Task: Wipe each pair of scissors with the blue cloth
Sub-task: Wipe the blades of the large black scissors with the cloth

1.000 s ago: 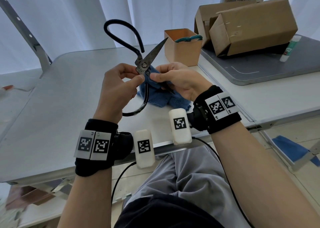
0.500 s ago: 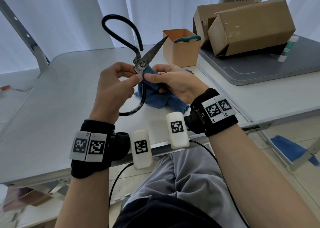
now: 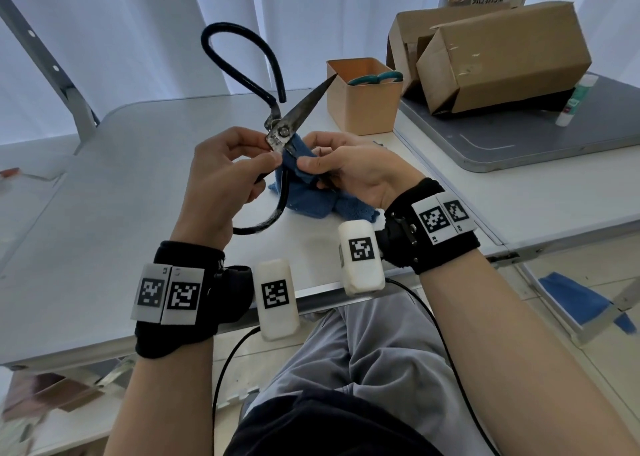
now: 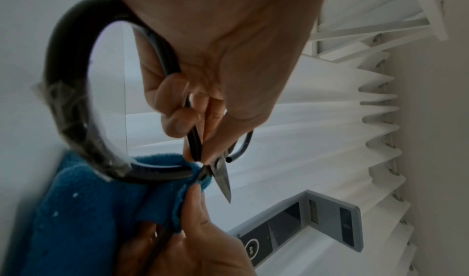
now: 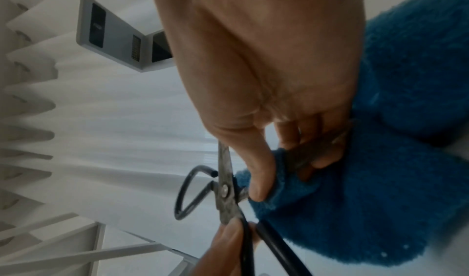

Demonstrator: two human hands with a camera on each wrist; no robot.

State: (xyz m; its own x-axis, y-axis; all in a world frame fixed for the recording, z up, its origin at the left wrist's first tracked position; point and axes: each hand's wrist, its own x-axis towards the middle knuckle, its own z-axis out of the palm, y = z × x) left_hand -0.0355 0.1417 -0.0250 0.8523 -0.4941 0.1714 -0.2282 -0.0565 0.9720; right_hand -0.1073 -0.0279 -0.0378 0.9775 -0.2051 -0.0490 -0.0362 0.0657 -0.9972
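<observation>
Large black-handled scissors [image 3: 281,131] are held spread wide above the white table [image 3: 104,185]. My left hand [image 3: 221,175] pinches them just below the pivot, around the lower handle [image 4: 162,172]. My right hand [image 3: 349,168] pinches the blue cloth [image 3: 311,203] folded over the lower blade, which is hidden inside it. The other blade [image 3: 308,102] points up and right, bare. In the right wrist view my thumb presses the blue cloth [image 5: 355,200] next to the pivot of the scissors [image 5: 224,190]. A teal-handled pair of scissors [image 3: 375,79] lies in the orange box [image 3: 363,109].
Two brown cardboard boxes [image 3: 502,57] and a glue stick [image 3: 575,99] sit on a grey board [image 3: 536,144] at the back right. Part of the blue cloth trails onto the table near its front edge. A blue item [image 3: 575,300] lies on the floor to the right.
The scissors and both hands have shifted slightly left and up. My right hand with the cloth stays at the blade near the pivot.
</observation>
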